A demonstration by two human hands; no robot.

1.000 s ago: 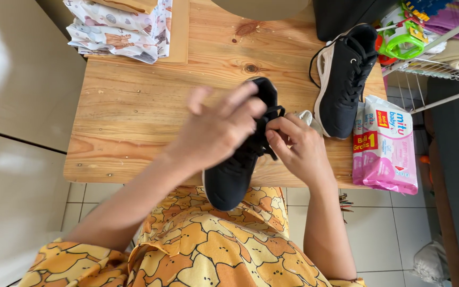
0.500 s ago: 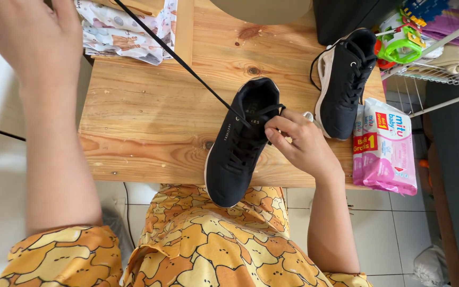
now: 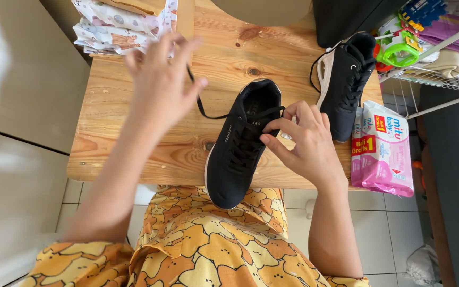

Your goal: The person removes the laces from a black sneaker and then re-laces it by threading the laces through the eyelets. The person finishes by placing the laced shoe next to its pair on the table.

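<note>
A black sneaker [image 3: 243, 146] lies on the wooden table [image 3: 134, 127] with its toe hanging over the near edge above my lap. My left hand [image 3: 163, 79] is raised over the table to the shoe's left and pinches a black shoelace [image 3: 204, 109] that runs from the shoe's eyelets. My right hand [image 3: 301, 141] rests at the shoe's right side, fingers pinching the lace at the upper eyelets. A second black sneaker [image 3: 346, 79] with a pale sole stands on its side at the right.
A pink pack of wipes [image 3: 381, 149] lies at the table's right edge. Folded patterned cloths [image 3: 118, 24] sit at the far left corner. A wire rack [image 3: 436, 69] with toys and fabric stands on the right; tiled floor shows below.
My left hand, which had pulled the lace far out to the upper left, has come back down toward the shoe. The lace now hangs slack. My right hand stays at the eyelets.
</note>
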